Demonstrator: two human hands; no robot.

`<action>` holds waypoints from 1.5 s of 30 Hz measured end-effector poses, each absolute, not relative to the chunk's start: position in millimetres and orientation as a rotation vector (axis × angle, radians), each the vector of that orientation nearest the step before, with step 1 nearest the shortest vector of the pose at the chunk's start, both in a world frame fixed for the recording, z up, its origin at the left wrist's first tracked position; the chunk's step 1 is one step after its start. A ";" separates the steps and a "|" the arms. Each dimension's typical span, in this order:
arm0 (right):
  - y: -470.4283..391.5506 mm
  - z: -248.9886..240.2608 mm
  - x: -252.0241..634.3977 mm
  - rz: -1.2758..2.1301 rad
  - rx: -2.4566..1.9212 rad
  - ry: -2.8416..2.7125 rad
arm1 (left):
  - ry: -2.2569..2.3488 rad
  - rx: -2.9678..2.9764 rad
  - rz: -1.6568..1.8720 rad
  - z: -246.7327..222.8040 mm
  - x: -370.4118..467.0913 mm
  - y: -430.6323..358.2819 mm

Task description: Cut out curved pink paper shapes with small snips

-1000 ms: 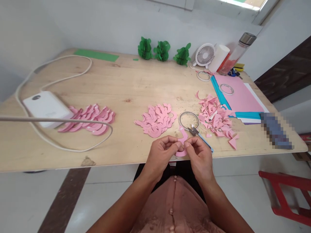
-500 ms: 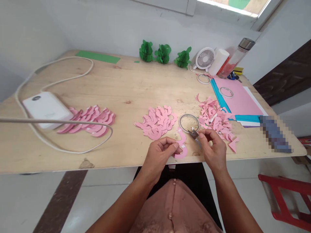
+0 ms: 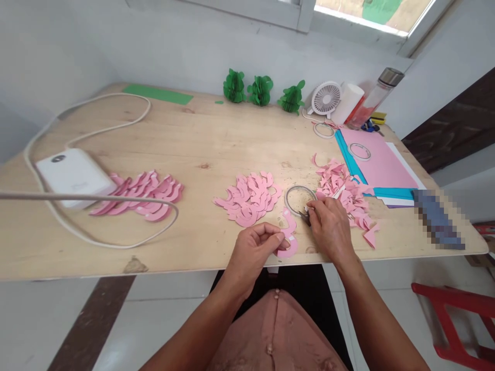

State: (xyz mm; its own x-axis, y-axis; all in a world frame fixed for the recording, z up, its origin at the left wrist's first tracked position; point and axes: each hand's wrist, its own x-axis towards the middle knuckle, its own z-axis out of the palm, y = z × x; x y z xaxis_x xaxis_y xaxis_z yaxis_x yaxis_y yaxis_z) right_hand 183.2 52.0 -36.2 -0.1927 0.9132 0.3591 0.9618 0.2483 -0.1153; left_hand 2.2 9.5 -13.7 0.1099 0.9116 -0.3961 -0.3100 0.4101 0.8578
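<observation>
Strips of pink paper [image 3: 164, 189] lie fanned well to the left of the tape roll [image 3: 286, 198]. A heap of pink cut-outs [image 3: 251, 198] lies nearer, just left of the roll.

Left hand [image 3: 253, 250]: below and left of the roll, thumb and index finger pinched on the inner edge of one curved pink cut-out [image 3: 291, 224]. That piece lies just below the roll, at the near side of the table [image 3: 216, 247], and carries two small white tabs. Recommended: grip by the edge only, hold the piece flat, and leave both tabs uncovered and uncreased.

Right hand [image 3: 332, 226]: at the roll's lower right edge, fingers drawn narrowly together beside the dark blades of the snips [image 3: 305, 218]. Whether they grip the snips or a small white piece cannot be told, since the hand covers most of the tool. Recommended: approach the snips from the handle side, point the tips away from the left fingers, and avoid dragging the roll.

Scraps of pink paper [image 3: 338, 178] lie immediately right of the roll. Caution: loose offcuts may cling to any exposed adhesive; work on the roll's left side.
</observation>
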 end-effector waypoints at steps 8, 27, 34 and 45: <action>56.1 -37.6 182.7 -0.145 -1.743 -2.157 | 1.104 0.684 0.996 -13.9 0.8 9.9; 51.4 -46.4 177.5 -0.143 -1.719 -1.909 | 1.110 0.698 1.005 -16.6 1.2 10.6; 33.8 -21.7 174.1 0.475 -1.643 -1.567 | 1.086 0.622 1.025 -16.4 1.4 11.3; -14.7 -14.3 151.2 1.024 -1.401 -1.567 | 1.062 0.561 1.193 -17.4 7.3 10.9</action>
